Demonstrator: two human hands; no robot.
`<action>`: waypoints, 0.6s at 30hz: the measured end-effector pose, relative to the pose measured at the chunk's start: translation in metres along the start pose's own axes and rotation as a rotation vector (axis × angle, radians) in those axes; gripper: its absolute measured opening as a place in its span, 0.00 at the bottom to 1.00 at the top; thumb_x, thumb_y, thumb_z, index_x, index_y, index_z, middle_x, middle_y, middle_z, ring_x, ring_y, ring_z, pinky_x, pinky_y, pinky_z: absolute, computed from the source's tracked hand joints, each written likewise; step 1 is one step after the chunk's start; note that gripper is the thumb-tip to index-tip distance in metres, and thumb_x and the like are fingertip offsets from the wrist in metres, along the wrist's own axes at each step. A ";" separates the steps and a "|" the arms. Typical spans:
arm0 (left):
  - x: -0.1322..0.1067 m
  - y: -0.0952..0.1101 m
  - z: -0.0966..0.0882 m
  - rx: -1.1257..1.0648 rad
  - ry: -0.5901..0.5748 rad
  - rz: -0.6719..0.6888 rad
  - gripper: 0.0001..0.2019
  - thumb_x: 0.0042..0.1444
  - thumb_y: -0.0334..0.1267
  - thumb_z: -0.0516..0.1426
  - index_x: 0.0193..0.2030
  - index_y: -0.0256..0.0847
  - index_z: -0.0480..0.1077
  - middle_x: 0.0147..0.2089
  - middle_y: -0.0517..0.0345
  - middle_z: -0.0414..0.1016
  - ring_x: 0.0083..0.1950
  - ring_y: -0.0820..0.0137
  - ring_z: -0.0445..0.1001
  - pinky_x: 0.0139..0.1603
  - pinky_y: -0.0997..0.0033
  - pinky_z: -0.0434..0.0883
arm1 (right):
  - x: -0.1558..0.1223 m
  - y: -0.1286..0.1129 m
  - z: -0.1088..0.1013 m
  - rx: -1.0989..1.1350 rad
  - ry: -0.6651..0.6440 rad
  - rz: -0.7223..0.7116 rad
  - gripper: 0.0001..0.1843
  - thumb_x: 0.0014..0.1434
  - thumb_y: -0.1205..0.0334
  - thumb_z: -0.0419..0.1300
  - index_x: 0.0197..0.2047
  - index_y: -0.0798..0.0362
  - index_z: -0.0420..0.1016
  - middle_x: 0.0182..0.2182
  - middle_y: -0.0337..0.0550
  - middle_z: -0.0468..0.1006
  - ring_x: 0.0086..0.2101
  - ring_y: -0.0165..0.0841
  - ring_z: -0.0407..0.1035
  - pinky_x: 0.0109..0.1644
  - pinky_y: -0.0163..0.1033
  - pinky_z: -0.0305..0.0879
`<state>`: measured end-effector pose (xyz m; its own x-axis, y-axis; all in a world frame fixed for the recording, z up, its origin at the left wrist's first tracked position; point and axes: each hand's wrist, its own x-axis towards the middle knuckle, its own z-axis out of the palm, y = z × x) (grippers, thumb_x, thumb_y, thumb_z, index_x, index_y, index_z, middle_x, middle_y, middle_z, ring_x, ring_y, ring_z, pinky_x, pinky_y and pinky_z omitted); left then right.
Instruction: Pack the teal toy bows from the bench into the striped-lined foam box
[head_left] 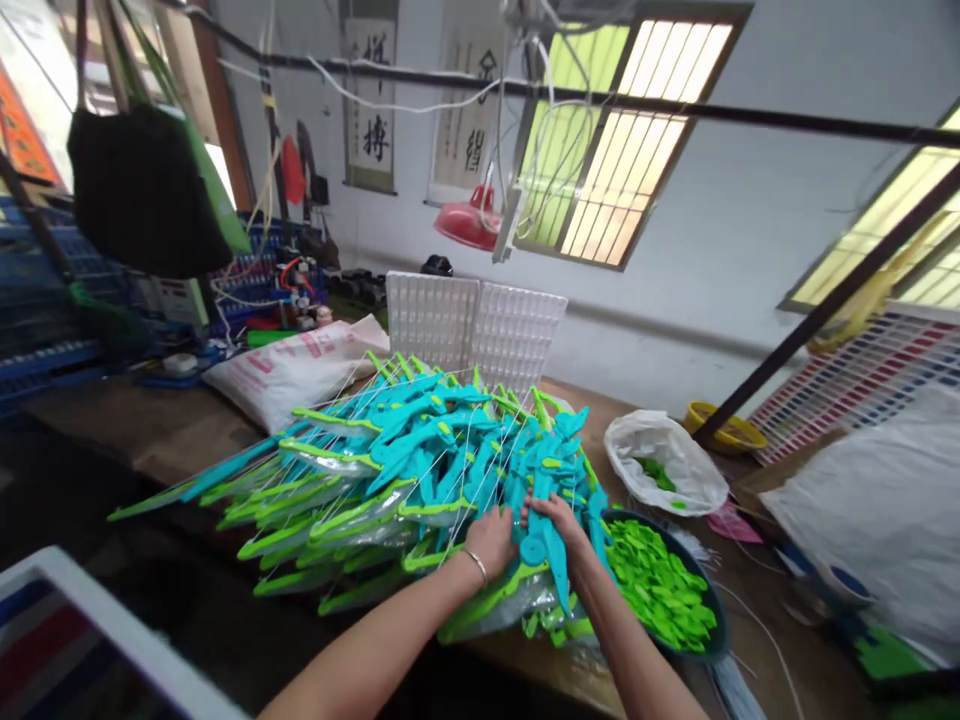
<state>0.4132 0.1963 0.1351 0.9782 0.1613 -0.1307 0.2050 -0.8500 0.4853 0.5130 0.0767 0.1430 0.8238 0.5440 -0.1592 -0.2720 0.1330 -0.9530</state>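
While the right hand [561, 517] grips, fingers flank a turquoise piece [541, 537].

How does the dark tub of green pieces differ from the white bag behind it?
Fill: the dark tub is heaped with bright green pieces; the white bag shows only a small green patch inside.
Build: the tub is round with a firm rim; the bag is loose and crumpled.
Place: the tub sits nearer the right hand; the bag lies farther back.
Shared: both are open at the top.
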 end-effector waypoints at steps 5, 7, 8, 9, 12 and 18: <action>0.023 0.012 0.011 -0.136 0.087 -0.169 0.31 0.67 0.33 0.50 0.75 0.28 0.52 0.66 0.29 0.68 0.64 0.50 0.74 0.62 0.56 0.73 | -0.007 0.004 0.007 0.041 -0.047 0.046 0.29 0.33 0.49 0.77 0.38 0.49 0.74 0.25 0.40 0.78 0.27 0.44 0.76 0.32 0.46 0.72; 0.026 0.011 0.008 -0.204 0.127 -0.198 0.32 0.67 0.35 0.52 0.75 0.26 0.51 0.69 0.27 0.65 0.68 0.52 0.70 0.66 0.59 0.70 | -0.010 0.007 0.009 0.061 -0.038 0.031 0.29 0.36 0.48 0.77 0.39 0.49 0.74 0.25 0.41 0.78 0.27 0.44 0.75 0.32 0.45 0.71; 0.025 0.008 0.005 -0.230 0.148 -0.198 0.34 0.65 0.35 0.54 0.75 0.26 0.52 0.71 0.27 0.63 0.70 0.53 0.67 0.69 0.61 0.68 | -0.012 0.008 0.009 0.072 -0.028 0.018 0.29 0.37 0.47 0.76 0.40 0.49 0.74 0.26 0.41 0.79 0.26 0.43 0.75 0.32 0.45 0.71; 0.022 0.005 0.002 -0.265 0.179 -0.192 0.35 0.62 0.34 0.56 0.75 0.26 0.52 0.72 0.29 0.62 0.72 0.53 0.65 0.71 0.61 0.65 | -0.015 0.009 0.009 0.077 -0.024 0.009 0.30 0.37 0.47 0.77 0.41 0.50 0.74 0.26 0.41 0.79 0.26 0.43 0.75 0.31 0.44 0.70; 0.004 -0.006 -0.013 -0.437 0.313 -0.128 0.38 0.52 0.27 0.59 0.73 0.33 0.59 0.72 0.38 0.65 0.73 0.55 0.64 0.75 0.60 0.61 | -0.027 0.004 0.009 0.056 -0.032 -0.004 0.33 0.38 0.47 0.78 0.44 0.53 0.75 0.26 0.41 0.79 0.25 0.41 0.74 0.31 0.42 0.70; -0.070 -0.035 -0.075 -0.718 0.477 -0.025 0.30 0.51 0.31 0.60 0.63 0.32 0.69 0.57 0.42 0.78 0.57 0.54 0.76 0.63 0.56 0.73 | -0.060 -0.020 0.027 0.070 -0.035 -0.048 0.34 0.40 0.49 0.80 0.47 0.54 0.77 0.33 0.44 0.81 0.31 0.40 0.76 0.33 0.41 0.74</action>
<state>0.3397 0.2521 0.1925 0.8497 0.5054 0.1504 0.0402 -0.3465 0.9372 0.4553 0.0637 0.1792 0.8191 0.5643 -0.1036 -0.2681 0.2169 -0.9387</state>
